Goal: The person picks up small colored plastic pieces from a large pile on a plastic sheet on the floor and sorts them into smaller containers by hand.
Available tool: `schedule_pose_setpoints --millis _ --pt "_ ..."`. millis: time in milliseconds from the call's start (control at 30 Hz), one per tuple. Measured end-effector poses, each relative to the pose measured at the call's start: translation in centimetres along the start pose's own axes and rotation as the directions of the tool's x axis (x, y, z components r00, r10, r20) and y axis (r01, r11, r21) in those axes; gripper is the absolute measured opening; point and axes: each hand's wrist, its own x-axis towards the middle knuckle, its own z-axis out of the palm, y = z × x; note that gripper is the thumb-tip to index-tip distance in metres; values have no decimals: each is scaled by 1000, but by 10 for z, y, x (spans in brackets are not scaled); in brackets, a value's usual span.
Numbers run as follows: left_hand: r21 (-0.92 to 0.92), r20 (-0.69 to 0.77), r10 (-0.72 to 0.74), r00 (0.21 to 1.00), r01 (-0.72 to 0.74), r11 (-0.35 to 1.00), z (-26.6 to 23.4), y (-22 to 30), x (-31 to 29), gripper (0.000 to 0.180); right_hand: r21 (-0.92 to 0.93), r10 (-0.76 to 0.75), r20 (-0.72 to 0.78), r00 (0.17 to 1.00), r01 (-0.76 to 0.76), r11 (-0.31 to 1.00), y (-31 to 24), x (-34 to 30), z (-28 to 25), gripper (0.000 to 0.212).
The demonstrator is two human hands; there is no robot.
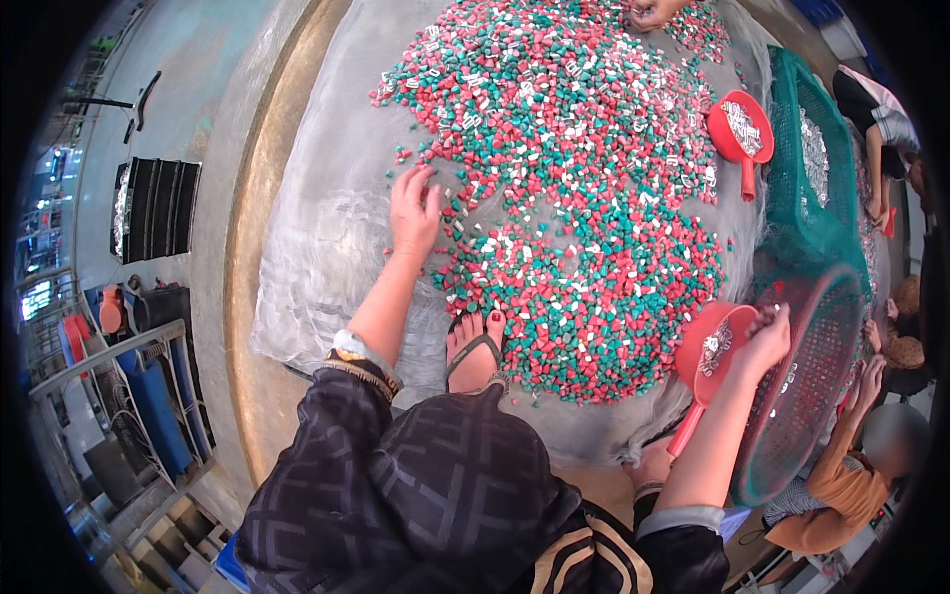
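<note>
A wide pile of small red, green and white chunky pieces [584,287] covers a pale sheet [327,228], with silvery buckle-like metal pieces scattered through it. My left hand [416,210] is at the pile's left edge, fingers apart and nothing visible in them. On the right, my right hand [770,342] is over the rim of a red long-handled scoop [698,346] that holds several metal pieces. Its fingers are curled together; what they hold, if anything, I cannot make out. A round red-and-green mesh basket [816,396] stands tilted just beyond this hand.
A second red scoop [747,178] with metal pieces lies farther up, beside a green mesh basket [792,99]. Another person's hand [653,12] touches the far pile. Other people [826,495] work at right. My sandalled foot [475,351] is at the pile's near edge.
</note>
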Motion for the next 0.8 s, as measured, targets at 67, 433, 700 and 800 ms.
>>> schedule_pose_setpoints --millis 67,433,700,800 --pt "357 -75 82 994 -51 933 13 -18 -2 32 20 36 -104 994 -34 999 5 25 -29 29" --pt "-333 452 366 814 -226 915 39 111 -76 39 239 304 -395 867 -223 945 60 47 -94 24" --pt "-193 673 361 645 -318 928 39 102 -91 50 211 303 -377 875 -237 948 57 37 -78 28" --pt "-456 778 382 499 30 890 35 122 -86 49 306 358 -291 887 -268 913 50 25 -62 28"
